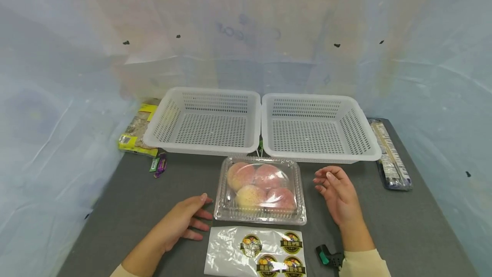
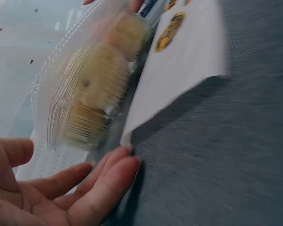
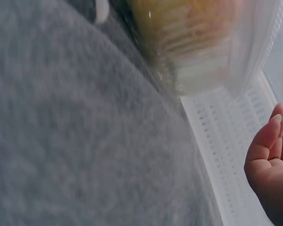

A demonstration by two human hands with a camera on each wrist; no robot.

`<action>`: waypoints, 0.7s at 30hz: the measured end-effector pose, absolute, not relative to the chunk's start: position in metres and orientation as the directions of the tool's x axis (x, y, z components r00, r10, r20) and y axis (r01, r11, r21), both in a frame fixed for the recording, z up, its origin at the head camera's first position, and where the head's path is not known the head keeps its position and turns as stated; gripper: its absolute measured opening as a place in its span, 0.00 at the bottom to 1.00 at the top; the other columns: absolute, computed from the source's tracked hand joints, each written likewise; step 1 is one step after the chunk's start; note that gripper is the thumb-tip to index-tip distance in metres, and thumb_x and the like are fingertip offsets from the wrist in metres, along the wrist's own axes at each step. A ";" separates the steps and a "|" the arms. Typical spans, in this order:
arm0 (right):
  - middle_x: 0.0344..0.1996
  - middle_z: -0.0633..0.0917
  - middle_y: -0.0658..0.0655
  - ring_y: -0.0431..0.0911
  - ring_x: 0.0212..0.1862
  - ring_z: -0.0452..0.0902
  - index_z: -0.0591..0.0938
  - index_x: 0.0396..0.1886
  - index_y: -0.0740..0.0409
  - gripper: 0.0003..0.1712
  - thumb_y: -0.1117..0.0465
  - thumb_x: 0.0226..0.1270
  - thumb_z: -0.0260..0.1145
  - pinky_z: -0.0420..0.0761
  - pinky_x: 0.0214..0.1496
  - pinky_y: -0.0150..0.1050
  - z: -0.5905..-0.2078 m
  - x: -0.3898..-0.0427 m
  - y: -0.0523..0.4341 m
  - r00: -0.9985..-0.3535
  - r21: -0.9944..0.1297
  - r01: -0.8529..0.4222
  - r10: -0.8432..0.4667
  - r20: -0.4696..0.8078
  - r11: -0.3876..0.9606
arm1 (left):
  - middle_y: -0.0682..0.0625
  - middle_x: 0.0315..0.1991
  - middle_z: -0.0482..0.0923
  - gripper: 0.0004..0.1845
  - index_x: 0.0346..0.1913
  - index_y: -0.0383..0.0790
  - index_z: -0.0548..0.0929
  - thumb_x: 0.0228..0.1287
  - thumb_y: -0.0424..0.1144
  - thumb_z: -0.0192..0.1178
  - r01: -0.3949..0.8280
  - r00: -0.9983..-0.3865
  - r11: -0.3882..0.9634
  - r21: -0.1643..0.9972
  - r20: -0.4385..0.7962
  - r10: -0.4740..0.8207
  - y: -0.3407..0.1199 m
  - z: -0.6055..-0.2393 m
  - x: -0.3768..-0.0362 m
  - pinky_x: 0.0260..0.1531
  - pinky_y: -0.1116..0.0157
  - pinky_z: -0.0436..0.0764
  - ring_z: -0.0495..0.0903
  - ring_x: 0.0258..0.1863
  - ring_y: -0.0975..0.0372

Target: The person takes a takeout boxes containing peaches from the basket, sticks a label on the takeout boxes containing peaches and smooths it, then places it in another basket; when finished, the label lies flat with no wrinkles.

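A closed clear plastic clamshell box [image 1: 260, 221] with several peaches [image 1: 250, 195] inside lies on the dark table in the middle of the head view. Just left of it is my left hand [image 1: 183, 219], fingers spread and apart from the box, with nothing held. To the right of the box, my right hand [image 1: 340, 193] is raised with loosely bent fingers and holds nothing. Between my forearms lies a white sheet [image 1: 228, 251] bearing several round fruit stickers [image 1: 291, 243], close in front of the box. The left wrist view shows the fingertips near the sheet's corner.
Two white perforated baskets [image 1: 203, 146] [image 1: 323, 156] stand side by side behind the box. At left are a yellow-labelled bag [image 1: 136, 134] and small wrapped candies [image 1: 160, 165]. A long dark package [image 1: 390, 157] lies at right. A black-and-green strap piece [image 1: 324, 256] lies by my right wrist.
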State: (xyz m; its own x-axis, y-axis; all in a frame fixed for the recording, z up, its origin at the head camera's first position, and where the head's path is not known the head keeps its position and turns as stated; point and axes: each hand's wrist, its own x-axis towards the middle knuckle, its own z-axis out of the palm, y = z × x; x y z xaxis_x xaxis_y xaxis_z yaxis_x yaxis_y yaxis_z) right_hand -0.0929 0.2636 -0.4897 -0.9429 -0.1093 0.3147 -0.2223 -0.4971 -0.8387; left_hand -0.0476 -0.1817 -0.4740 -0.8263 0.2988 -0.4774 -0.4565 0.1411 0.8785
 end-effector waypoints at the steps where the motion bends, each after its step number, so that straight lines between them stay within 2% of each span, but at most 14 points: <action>1: 0.52 0.84 0.60 0.50 0.52 0.83 0.78 0.58 0.65 0.14 0.71 0.90 0.45 0.83 0.52 0.40 -0.489 -0.092 0.262 -0.937 -0.835 -0.229 -0.118 0.328 -0.500 | 0.36 0.52 0.82 0.42 0.77 0.27 0.69 0.86 0.64 0.50 -0.467 -0.814 0.151 0.871 -0.491 0.312 -0.184 -0.475 -0.041 0.38 0.47 0.90 0.87 0.43 0.46; 5: 0.53 0.83 0.61 0.51 0.53 0.82 0.77 0.60 0.68 0.15 0.72 0.89 0.45 0.83 0.53 0.41 -0.485 -0.090 0.257 -0.921 -0.832 -0.256 -0.136 0.364 -0.492 | 0.37 0.48 0.82 0.38 0.75 0.27 0.73 0.86 0.60 0.54 -0.499 -0.771 0.169 0.850 -0.524 0.361 -0.183 -0.475 -0.019 0.36 0.49 0.90 0.88 0.40 0.47; 8: 0.53 0.84 0.62 0.52 0.53 0.82 0.77 0.60 0.70 0.15 0.74 0.88 0.46 0.83 0.53 0.41 -0.482 -0.088 0.254 -0.919 -0.842 -0.271 -0.134 0.370 -0.466 | 0.38 0.47 0.83 0.31 0.73 0.28 0.76 0.84 0.50 0.62 -0.509 -0.758 0.133 0.850 -0.516 0.399 -0.175 -0.475 -0.009 0.38 0.50 0.90 0.88 0.41 0.47; 11: 0.53 0.84 0.62 0.52 0.52 0.82 0.78 0.59 0.70 0.15 0.75 0.87 0.46 0.84 0.53 0.41 -0.479 -0.087 0.253 -0.919 -0.853 -0.282 -0.131 0.371 -0.439 | 0.39 0.45 0.86 0.27 0.71 0.26 0.78 0.78 0.38 0.68 -0.493 -0.760 0.071 0.867 -0.469 0.450 -0.165 -0.478 -0.001 0.40 0.54 0.90 0.89 0.43 0.48; 13: 0.53 0.84 0.62 0.53 0.52 0.82 0.78 0.59 0.71 0.15 0.76 0.86 0.46 0.84 0.53 0.41 -0.476 -0.086 0.252 -0.916 -0.854 -0.289 -0.134 0.378 -0.432 | 0.39 0.44 0.88 0.24 0.69 0.24 0.79 0.76 0.32 0.68 -0.469 -0.767 0.031 0.882 -0.425 0.482 -0.159 -0.481 0.003 0.41 0.57 0.90 0.89 0.44 0.50; 15: 0.53 0.84 0.63 0.52 0.52 0.83 0.78 0.59 0.72 0.15 0.76 0.86 0.46 0.84 0.53 0.41 -0.474 -0.085 0.251 -0.912 -0.852 -0.295 -0.139 0.386 -0.433 | 0.43 0.38 0.87 0.21 0.66 0.25 0.83 0.74 0.29 0.67 -0.431 -0.779 0.037 0.901 -0.393 0.489 -0.153 -0.482 0.006 0.38 0.61 0.89 0.88 0.39 0.55; 16: 0.53 0.84 0.63 0.52 0.52 0.83 0.77 0.59 0.72 0.15 0.77 0.85 0.46 0.84 0.53 0.41 -0.472 -0.085 0.251 -0.909 -0.851 -0.298 -0.142 0.391 -0.432 | 0.43 0.39 0.88 0.20 0.64 0.25 0.84 0.73 0.27 0.67 -0.418 -0.784 0.039 0.908 -0.381 0.491 -0.151 -0.481 0.008 0.37 0.63 0.88 0.87 0.38 0.56; 19: 0.53 0.84 0.63 0.52 0.52 0.83 0.77 0.58 0.74 0.14 0.77 0.85 0.47 0.84 0.53 0.41 -0.465 -0.085 0.251 -0.906 -0.851 -0.307 -0.144 0.399 -0.427 | 0.52 0.26 0.78 0.17 0.62 0.33 0.88 0.73 0.27 0.67 -0.353 -0.798 0.102 0.930 -0.356 0.485 -0.145 -0.473 0.008 0.28 0.68 0.80 0.76 0.25 0.64; 21: 0.52 0.84 0.63 0.51 0.51 0.84 0.76 0.57 0.75 0.13 0.77 0.84 0.48 0.84 0.53 0.40 -0.460 -0.085 0.252 -0.910 -0.857 -0.309 -0.135 0.393 -0.413 | 0.55 0.21 0.70 0.17 0.62 0.37 0.89 0.74 0.28 0.67 -0.313 -0.802 0.127 0.941 -0.334 0.496 -0.142 -0.464 0.008 0.23 0.69 0.73 0.67 0.20 0.66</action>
